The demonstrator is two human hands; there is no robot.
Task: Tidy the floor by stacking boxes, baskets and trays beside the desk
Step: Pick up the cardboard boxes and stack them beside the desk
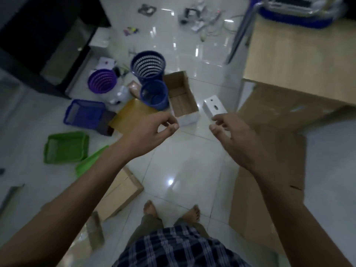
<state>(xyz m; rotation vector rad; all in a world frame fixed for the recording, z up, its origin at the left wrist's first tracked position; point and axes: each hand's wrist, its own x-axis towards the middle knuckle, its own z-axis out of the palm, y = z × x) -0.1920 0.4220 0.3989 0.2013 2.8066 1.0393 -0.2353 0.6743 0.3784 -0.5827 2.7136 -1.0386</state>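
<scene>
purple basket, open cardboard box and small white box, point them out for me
purple basket (102, 80): head view, inside of its slotted wall
open cardboard box (182, 100): head view, its brown inner floor
small white box (214, 107): head view, its top face with holes

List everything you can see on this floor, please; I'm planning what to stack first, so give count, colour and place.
Round baskets: 3; large dark blue, small dark blue, purple; centre-left floor.
Blue tray: 1; left of the baskets.
Green trays: 2; one flat, one tilted; lower left.
Open cardboard box: 1, brown; centre.
White box: 1; right of the cardboard box.
Flat cardboard: brown; right, by the desk.
Desk: 1, light wood; upper right.
Loose clutter: cables, small items; far floor, too blurred to count.
Left hand: holds nothing.
Right hand: holds nothing.
Bare feet: 2; bottom centre.
</scene>
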